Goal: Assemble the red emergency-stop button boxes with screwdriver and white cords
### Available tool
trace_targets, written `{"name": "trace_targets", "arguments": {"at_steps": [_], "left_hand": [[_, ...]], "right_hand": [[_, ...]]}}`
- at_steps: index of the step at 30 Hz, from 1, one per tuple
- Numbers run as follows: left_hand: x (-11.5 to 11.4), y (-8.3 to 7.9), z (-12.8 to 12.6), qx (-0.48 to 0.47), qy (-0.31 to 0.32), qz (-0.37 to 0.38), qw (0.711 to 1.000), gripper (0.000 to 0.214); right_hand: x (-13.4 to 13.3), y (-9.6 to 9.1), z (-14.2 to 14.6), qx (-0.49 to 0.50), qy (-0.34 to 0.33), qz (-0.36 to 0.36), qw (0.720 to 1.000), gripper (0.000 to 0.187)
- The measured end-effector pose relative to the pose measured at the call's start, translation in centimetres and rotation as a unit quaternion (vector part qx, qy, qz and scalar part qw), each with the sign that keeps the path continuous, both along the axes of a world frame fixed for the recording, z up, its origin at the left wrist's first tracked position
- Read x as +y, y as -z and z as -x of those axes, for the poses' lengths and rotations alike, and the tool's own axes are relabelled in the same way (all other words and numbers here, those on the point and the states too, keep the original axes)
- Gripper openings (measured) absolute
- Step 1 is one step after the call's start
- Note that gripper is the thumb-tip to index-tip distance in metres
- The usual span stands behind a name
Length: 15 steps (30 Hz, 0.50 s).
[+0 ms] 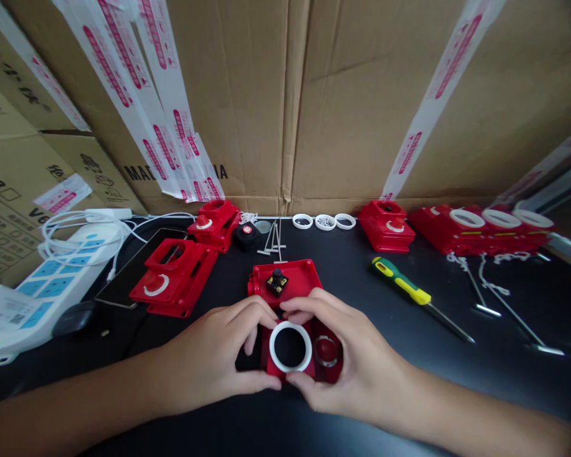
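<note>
In the head view, our two hands meet at the near middle of the tabletop (404, 406), around one red cover (314, 368) that carries one white ring (272, 349) and, to the right of it, one red button (327, 351). The fingers of our left hand (223, 352) are curled, pinching the cover's left part between thumb and fingertips; those of our right hand (349, 346) arch over the right part, thumb at the near edge, fingertips at the far one.

Just behind the cover we have one red tray (302, 279) with one black switch block (276, 282) in it. To the left stand two red housings (174, 276), one behind the other, and to the right one single red housing (387, 225). Farther right is a row of red units (452, 238); we count three white rings on them but cannot tell the number of units.

Three loose rings (302, 221) lie along the cardboard (247, 95), the middle one with white bits inside. Left of these, several metal T-bars (279, 246) overlap too much for us to count. At right we see one screwdriver (400, 281) with a green and yellow handle, and at far left one power strip (64, 270).
</note>
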<state>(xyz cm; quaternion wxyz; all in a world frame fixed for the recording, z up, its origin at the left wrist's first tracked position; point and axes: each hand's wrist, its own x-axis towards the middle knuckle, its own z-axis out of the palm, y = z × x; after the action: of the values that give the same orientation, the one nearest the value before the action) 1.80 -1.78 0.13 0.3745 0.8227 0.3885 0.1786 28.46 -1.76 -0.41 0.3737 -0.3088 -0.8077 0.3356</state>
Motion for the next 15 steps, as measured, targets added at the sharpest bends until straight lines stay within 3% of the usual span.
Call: {"name": "trace_targets", "arguments": {"at_steps": [7, 15], "left_hand": [[0.3, 0.1, 0.1, 0.005, -0.012, -0.002, 1.000, 0.042], [0.1, 0.4, 0.1, 0.020, -0.011, -0.001, 1.000, 0.055]], "right_hand": [[0.1, -1.3, -0.4, -0.023, -0.087, 0.043, 0.995, 0.075], [0.2, -0.3, -0.6, -0.081, -0.014, 0.056, 0.995, 0.070]]}}
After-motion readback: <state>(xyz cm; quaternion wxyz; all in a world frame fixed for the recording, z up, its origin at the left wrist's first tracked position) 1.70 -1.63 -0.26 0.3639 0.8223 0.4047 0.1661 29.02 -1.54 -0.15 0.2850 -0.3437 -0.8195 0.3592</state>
